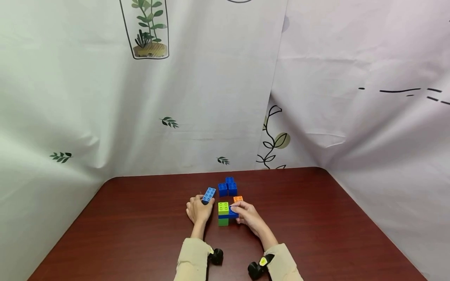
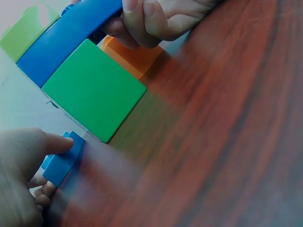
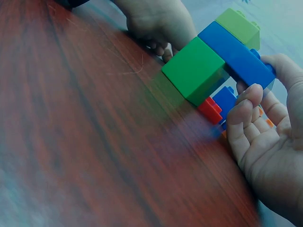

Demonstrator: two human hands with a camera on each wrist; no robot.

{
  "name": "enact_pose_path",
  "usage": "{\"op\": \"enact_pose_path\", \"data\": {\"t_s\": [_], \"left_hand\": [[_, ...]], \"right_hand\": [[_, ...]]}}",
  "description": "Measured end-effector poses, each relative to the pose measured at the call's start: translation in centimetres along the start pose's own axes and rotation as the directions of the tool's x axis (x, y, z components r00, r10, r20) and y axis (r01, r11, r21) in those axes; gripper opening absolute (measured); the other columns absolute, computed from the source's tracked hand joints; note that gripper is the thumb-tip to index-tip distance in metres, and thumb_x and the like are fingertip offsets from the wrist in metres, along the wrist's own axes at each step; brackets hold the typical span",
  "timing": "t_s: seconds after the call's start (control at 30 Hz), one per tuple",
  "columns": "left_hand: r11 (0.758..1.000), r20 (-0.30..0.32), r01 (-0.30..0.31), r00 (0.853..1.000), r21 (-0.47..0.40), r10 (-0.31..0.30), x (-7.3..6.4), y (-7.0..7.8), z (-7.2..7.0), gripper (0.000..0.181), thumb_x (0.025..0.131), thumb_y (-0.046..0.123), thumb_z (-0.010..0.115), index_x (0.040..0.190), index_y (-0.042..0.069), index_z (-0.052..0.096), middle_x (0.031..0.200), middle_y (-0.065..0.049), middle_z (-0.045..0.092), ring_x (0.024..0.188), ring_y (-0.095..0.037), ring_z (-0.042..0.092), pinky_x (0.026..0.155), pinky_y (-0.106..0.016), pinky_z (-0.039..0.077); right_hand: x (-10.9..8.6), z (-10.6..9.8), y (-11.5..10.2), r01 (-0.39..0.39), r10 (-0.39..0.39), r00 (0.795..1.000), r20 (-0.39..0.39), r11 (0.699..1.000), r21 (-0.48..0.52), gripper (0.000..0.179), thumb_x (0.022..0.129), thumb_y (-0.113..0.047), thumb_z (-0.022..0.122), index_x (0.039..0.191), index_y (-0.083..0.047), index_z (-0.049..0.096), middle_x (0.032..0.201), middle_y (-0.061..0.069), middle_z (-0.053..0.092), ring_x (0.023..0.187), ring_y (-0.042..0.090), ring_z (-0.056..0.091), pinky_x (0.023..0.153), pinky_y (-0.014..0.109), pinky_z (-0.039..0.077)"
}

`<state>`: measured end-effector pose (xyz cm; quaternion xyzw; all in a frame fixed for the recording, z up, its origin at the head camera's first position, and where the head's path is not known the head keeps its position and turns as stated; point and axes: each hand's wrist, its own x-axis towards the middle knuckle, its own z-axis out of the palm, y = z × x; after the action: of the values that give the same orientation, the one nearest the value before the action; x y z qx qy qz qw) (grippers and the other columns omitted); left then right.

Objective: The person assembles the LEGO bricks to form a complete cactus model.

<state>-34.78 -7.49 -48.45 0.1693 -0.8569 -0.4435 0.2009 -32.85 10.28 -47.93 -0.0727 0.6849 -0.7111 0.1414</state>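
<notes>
A small stack stands at the middle of the table: a green block [image 1: 223, 222] at the bottom, a long dark blue brick [image 2: 61, 47] across it, and a lime green brick [image 1: 223, 207] on top at the left. The dark blue brick's right end juts past the green block, and my right hand [image 1: 250, 216] pinches that end between thumb and fingers. To the left of the stack, my left hand [image 1: 199, 209] grips a lighter blue brick [image 1: 209, 194], studs up, near the tabletop. An orange brick [image 1: 238, 198] sits behind my right fingers, partly hidden.
Several dark blue bricks [image 1: 227, 188] stand together behind the stack. A red brick [image 3: 209, 109] shows past the green block in the right wrist view. The brown table [image 1: 140, 234] meets a white printed curtain [image 1: 218, 97] at its far edge.
</notes>
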Motion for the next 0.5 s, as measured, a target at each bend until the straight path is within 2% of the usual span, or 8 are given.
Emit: {"op": "enact_pose_path", "data": {"t_s": [0.27,0.4,0.5], "left_hand": [[0.998,0.018,-0.024,1.000,-0.050,0.025,0.0,-0.5,0.0,0.043,0.084,0.025,0.075,0.117,-0.001,0.064,0.114,-0.022,0.059,0.102,-0.035,0.047,0.095,-0.053,0.036],[0.996,0.017,-0.014,1.000,-0.090,0.016,0.0,-0.8,-0.3,0.042,0.084,0.027,0.074,0.115,0.000,0.066,0.115,-0.021,0.060,0.103,-0.035,0.048,0.098,-0.053,0.036],[0.993,0.000,-0.011,1.000,-0.118,0.011,-0.1,-1.1,-0.7,0.040,0.084,0.030,0.075,0.111,0.002,0.068,0.110,-0.018,0.065,0.098,-0.030,0.053,0.091,-0.048,0.042]], "right_hand": [[0.1,-0.3,0.0,0.018,-0.018,1.000,-0.009,1.000,-0.007,0.027,0.094,-0.024,0.062,0.110,-0.002,0.062,0.085,-0.003,0.059,0.058,0.005,0.047,0.060,0.019,0.046],[0.1,-0.2,0.1,0.015,-0.015,1.000,0.007,1.000,-0.006,0.024,0.095,-0.024,0.062,0.109,-0.005,0.062,0.084,-0.004,0.059,0.058,0.005,0.047,0.061,0.019,0.046],[0.0,-0.1,0.1,0.008,-0.008,1.000,0.010,1.000,-0.009,0.023,0.095,-0.023,0.061,0.109,-0.005,0.062,0.085,-0.004,0.060,0.058,0.005,0.047,0.061,0.019,0.046]]}}
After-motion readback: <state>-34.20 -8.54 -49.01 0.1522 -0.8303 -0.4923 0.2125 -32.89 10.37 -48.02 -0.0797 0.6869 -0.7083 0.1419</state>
